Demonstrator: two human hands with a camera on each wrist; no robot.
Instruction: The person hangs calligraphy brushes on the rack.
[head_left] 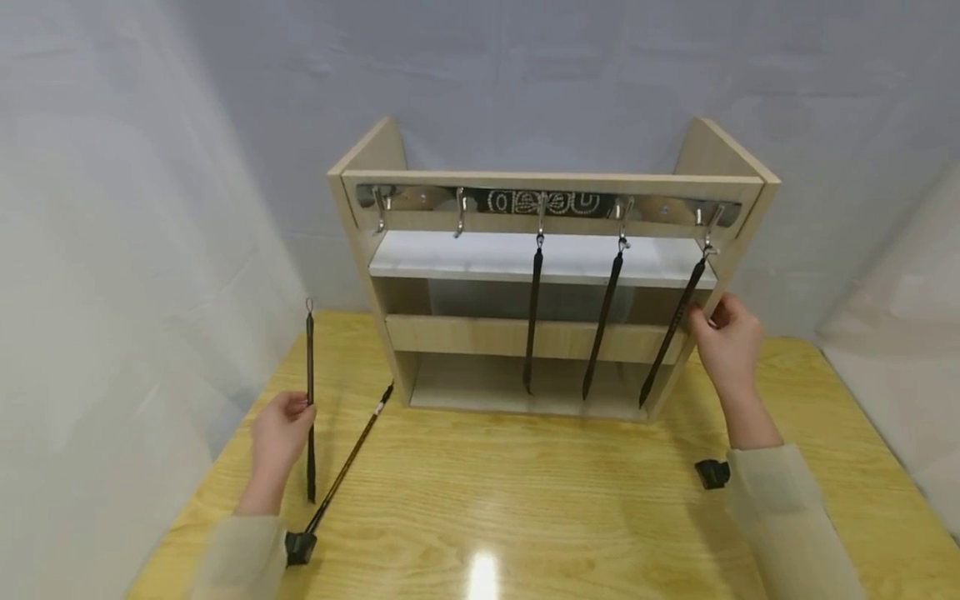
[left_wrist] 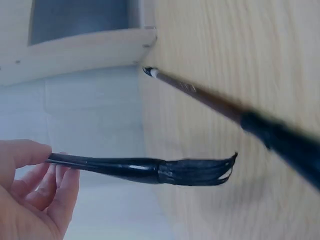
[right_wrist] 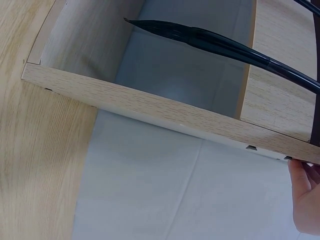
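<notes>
My left hand (head_left: pixel 281 429) pinches a dark writing brush (head_left: pixel 311 358) by its handle, between thumb and fingers. It hangs upright, loop at the top and tuft down; the black tuft (left_wrist: pixel 197 171) fills the middle of the left wrist view. Beside it a brown-handled brush (head_left: pixel 352 458) lies slantwise on the table. My right hand (head_left: pixel 729 342) grips the right side panel of the wooden shelf (head_left: pixel 465 333), fingers curled at its edge, some hidden behind it in the right wrist view. Three dark brushes hang from the rack, the rightmost brush (head_left: pixel 671 333) close to that hand.
A metal hook rail (head_left: pixel 427 198) runs along the shelf's top front; its two left hooks, such as the second hook (head_left: pixel 461 212), hold nothing. The shelf stands at the back of the yellow wooden table (head_left: pixel 510 483). White sheeting (head_left: pixel 525 83) hangs behind.
</notes>
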